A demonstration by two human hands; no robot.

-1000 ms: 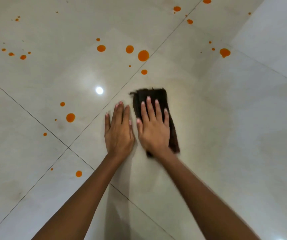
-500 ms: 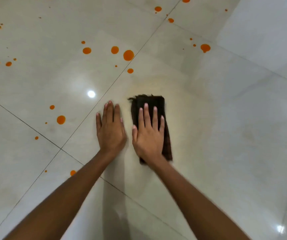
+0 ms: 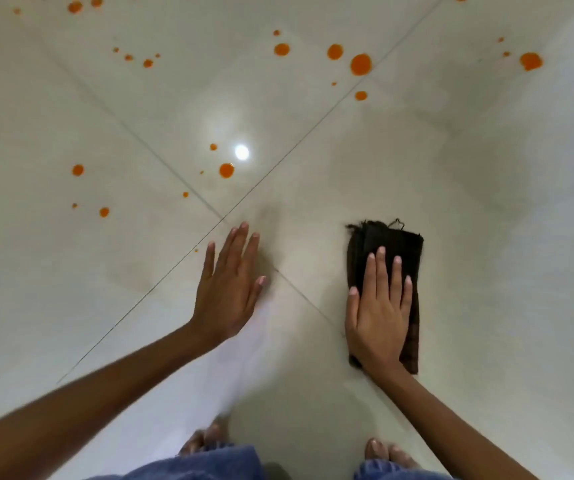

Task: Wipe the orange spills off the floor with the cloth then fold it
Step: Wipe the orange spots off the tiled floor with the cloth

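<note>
Nearest to us, our bare toes (image 3: pixel 382 450) and blue trouser hems (image 3: pixel 209 462) show at the bottom edge, on the pale tiled floor (image 3: pixel 486 202). Both bare forearms reach forward from there.

Our right grip (image 3: pixel 377 317) lies flat, fingers straight and slightly apart, palm down on the dark cloth (image 3: pixel 399 244). It presses the cloth to the floor and curls round nothing. The cloth is folded into a narrow strip running away from us: its near end peeks out beside the wrist, its right edge shows along the hand, and its frayed far end sticks out beyond the fingertips.

Our left grip (image 3: pixel 228 292) is well apart from the cloth, fingers straight and close together, holding nothing. It lies low over a tile joint; we cannot tell whether the palm bears on the floor.

Beyond both hands the orange spills (image 3: pixel 226 170) lie scattered, none touching the cloth. The nearest sit ahead of the left grip, beside a bright lamp reflection (image 3: pixel 241 152); larger drops lie farther off.
</note>
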